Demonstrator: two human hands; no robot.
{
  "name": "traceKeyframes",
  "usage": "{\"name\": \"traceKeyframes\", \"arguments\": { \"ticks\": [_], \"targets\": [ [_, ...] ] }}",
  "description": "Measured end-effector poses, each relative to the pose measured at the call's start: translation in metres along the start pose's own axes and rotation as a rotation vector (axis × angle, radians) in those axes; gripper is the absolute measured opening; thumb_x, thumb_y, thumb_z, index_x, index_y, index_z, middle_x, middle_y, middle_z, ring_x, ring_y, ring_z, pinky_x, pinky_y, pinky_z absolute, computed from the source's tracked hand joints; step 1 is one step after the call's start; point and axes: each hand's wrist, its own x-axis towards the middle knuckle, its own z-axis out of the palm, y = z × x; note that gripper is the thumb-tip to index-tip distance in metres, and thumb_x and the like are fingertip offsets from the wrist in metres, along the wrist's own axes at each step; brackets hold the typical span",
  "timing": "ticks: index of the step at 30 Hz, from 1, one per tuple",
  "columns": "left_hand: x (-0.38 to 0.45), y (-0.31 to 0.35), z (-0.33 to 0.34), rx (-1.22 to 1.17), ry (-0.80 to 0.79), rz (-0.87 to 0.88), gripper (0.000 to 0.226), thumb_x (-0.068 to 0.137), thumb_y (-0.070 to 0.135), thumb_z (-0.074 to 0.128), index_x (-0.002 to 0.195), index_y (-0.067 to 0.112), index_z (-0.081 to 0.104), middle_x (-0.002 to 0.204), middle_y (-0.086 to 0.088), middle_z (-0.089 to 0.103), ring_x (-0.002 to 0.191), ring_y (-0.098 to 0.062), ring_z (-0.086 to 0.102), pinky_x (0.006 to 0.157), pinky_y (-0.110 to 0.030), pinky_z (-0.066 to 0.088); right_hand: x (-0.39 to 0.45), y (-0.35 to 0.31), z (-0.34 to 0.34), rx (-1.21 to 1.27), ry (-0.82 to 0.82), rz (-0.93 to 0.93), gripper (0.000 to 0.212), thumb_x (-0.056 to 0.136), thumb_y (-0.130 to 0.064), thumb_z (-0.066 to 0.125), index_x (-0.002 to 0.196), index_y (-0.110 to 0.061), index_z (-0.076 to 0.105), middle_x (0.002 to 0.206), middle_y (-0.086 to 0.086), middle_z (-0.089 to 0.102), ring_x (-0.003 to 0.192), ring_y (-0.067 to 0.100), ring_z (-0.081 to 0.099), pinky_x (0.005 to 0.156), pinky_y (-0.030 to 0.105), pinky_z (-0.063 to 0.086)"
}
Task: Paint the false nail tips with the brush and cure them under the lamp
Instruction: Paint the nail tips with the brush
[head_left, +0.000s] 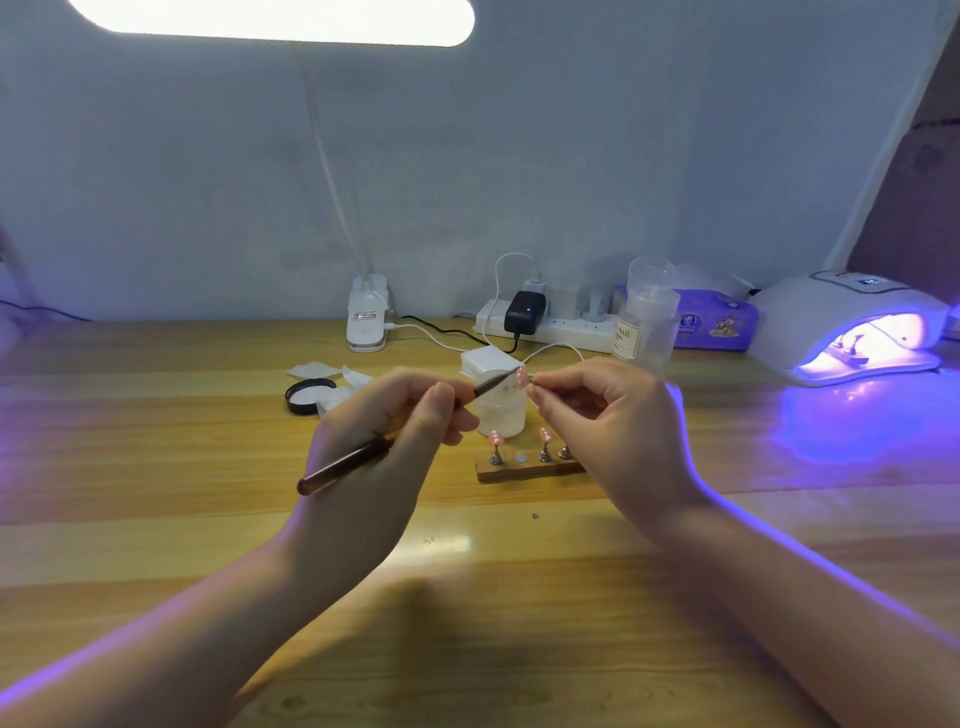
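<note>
My left hand (384, 415) grips the brush (363, 452); my right hand (597, 410) pinches a false nail tip (521, 376) on its peg above the tabletop (467, 597). I should stroke lightly, steadily. Beyond, the holder block (524, 467), then the lit curing lamp (852, 327).

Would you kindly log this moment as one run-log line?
left hand: holds brush | right hand: pinches nail tip | brush on tip | curing lamp: lit

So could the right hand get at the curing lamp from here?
Probably yes: the lamp sits to the right hand's own side with bare table between, though that hand pinches a nail tip.
</note>
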Motion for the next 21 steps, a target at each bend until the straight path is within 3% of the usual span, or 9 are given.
{"name": "traceKeyframes", "arguments": {
  "ticks": [3,9,15,21],
  "targets": [
    [0.0,-0.001,0.002,0.003,-0.01,-0.013,0.017,0.09,0.02,0.054,0.095,0.023,0.071,0.084,0.003,0.074,0.079,-0.014,0.069,0.074,-0.022,0.054,-0.001,-0.001,0.0,-0.06,-0.013,-0.056,0.013,0.082,-0.005,0.073,0.093,-0.01,0.076,0.079,0.0,0.072,0.073,0.01,0.066,0.067,0.028,0.056],
    [-0.002,0.0,0.004,-0.08,0.021,-0.048,0.021,0.086,0.013,0.051,0.082,0.012,0.071,0.069,-0.004,0.071,0.066,-0.01,0.065,0.066,-0.015,0.05,-0.001,0.002,-0.001,-0.06,-0.012,-0.041,0.013,0.083,-0.006,0.073,0.093,-0.012,0.076,0.077,0.001,0.072,0.07,0.017,0.067,0.065,0.038,0.056],
    [0.007,-0.004,0.001,-0.151,0.089,-0.136,0.026,0.096,0.002,0.051,0.084,0.01,0.072,0.069,-0.007,0.072,0.063,-0.015,0.066,0.062,-0.019,0.052,-0.002,0.002,0.001,-0.046,-0.038,-0.049,0.01,0.083,-0.007,0.073,0.093,-0.01,0.076,0.076,-0.002,0.07,0.07,0.012,0.065,0.065,0.033,0.055],
    [0.007,-0.004,0.0,-0.184,0.138,-0.121,0.02,0.095,0.008,0.055,0.086,0.012,0.072,0.073,-0.009,0.073,0.066,-0.019,0.067,0.064,-0.021,0.053,-0.002,0.002,0.002,0.064,-0.044,0.041,0.012,0.084,-0.012,0.072,0.095,-0.012,0.076,0.077,-0.002,0.072,0.071,0.012,0.068,0.067,0.036,0.057]
  ]
}}
